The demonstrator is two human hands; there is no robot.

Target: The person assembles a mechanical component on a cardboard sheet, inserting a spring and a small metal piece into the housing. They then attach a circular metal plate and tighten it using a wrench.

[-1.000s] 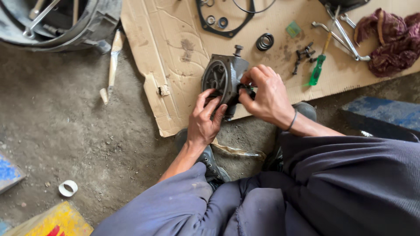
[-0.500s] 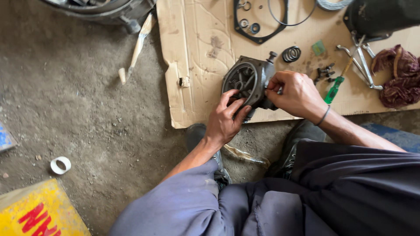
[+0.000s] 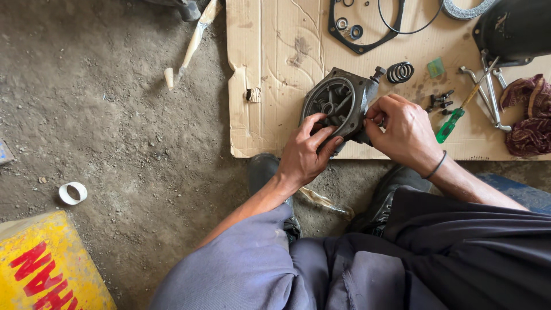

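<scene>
Near the front edge of the flattened brown cardboard sheet [image 3: 275,74], the left hand [image 3: 304,155] grips the grey round-faced cast-metal housing [image 3: 338,103], the right hand [image 3: 404,132] pinching its side; beyond, a coil spring [image 3: 400,72], black gasket [image 3: 367,43] and dark screws [image 3: 439,102] lie unfitted, suggesting assembly remains.

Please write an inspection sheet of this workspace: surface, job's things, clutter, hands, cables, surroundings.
Surface: flattened cardboard sheet on a dirt floor, stained and torn at the edge.
Job's things: dark metal pump housing with a round cavity, tilted on the cardboard.
Clutter: coil spring, black gasket, thin O-ring, green-handled screwdriver, wrenches, small screws, maroon rag.
Hands: left hand grips the housing's lower rim; right hand pinches at its right side.
Cables: nothing seen.
Surroundings: white tape ring, yellow box, wooden-handled tool, person's dark shoes.
</scene>
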